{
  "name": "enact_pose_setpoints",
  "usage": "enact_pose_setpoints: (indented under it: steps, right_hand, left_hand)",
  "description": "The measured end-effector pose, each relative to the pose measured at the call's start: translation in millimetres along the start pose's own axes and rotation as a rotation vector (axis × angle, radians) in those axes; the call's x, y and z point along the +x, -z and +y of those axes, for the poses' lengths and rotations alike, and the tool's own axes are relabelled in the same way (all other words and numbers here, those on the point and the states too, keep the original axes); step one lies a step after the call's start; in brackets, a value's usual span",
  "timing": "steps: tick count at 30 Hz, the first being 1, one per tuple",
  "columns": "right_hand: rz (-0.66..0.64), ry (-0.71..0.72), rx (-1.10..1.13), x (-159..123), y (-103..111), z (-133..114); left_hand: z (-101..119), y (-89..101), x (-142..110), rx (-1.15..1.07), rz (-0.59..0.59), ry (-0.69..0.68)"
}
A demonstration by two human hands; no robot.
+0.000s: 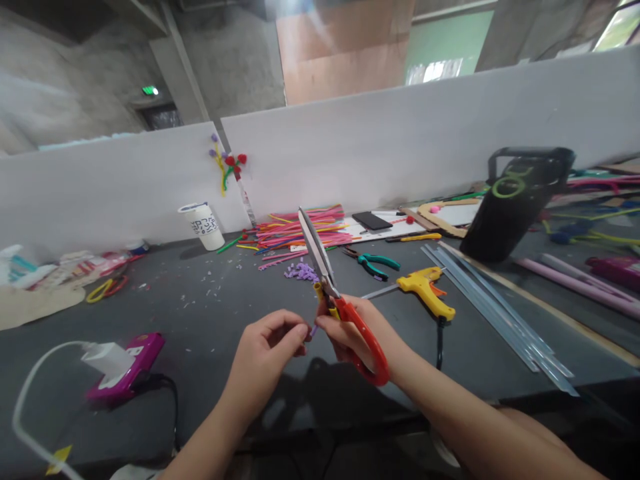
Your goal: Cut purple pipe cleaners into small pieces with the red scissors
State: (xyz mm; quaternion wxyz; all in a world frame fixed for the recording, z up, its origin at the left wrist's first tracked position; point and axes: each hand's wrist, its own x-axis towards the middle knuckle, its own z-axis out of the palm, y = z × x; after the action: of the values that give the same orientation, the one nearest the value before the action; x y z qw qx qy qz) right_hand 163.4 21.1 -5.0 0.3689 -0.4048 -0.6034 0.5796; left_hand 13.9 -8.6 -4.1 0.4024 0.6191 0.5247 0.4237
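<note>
My right hand [350, 327] is closed around a pair of red-handled scissors [367, 343], their blades pointing up and away from me. A thin yellow and dark piece [319, 291] shows beside the scissors' pivot; its kind is unclear. Close by on the left, my left hand [273, 347] has thumb and fingers pinched together. A short purple pipe cleaner piece [313, 330] sits between the fingertips of both hands. Beyond them a small heap of cut purple pieces [301, 271] lies on the dark table, in front of a bundle of pink and other coloured pipe cleaners [280, 233].
Right of my hands lie teal-handled pliers [373, 263], a yellow glue gun [427, 290] and clear glue sticks [500, 313]. A black bottle [515, 207] stands behind. Leftward are a paper cup [203, 227], yellow-orange scissors [107, 289] and a magenta power strip [133, 367] with cables.
</note>
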Motion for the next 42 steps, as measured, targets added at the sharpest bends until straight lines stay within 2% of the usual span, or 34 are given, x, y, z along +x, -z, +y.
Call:
enact_pose_setpoints:
  steps: [4,7,15,21,31,34,36,38,40,42]
  right_hand:
    - [-0.021,0.003,-0.009,0,0,-1]
    - [-0.022,0.003,0.005,0,1,1]
    - [0.007,0.003,-0.007,1,7,1]
    - [0.021,0.000,-0.028,0,7,3]
    - [0.012,0.014,-0.019,2,10,10]
    - [0.072,0.038,-0.002,4,15,9]
    - [0.160,0.058,-0.010,7,23,8]
    - [0.249,0.060,-0.024,11,31,8]
    - [0.307,0.044,-0.030,14,40,8]
    - [0.334,0.037,-0.025,17,46,10]
  left_hand:
    - [-4,-1.2,4,-0.311,-0.132,0.163]
    - [-7,-3.1,4,-0.386,-0.136,0.207]
    - [-6,-6.7,5,-0.423,-0.076,0.220]
    - [-6,-11.2,6,-0.354,-0.051,0.200]
    - [-6,-10.9,10,-0.317,-0.083,0.178]
    - [-10,-8.5,17,-0.203,-0.060,0.158]
    - [-16,-6.6,25,-0.025,-0.045,0.108]
    - [-22,-6.7,36,0.248,-0.053,0.015]
    - [-28,-9.7,47,0.565,-0.083,-0.155]
    - [-30,-15.1,58,0.705,-0.108,-0.252]
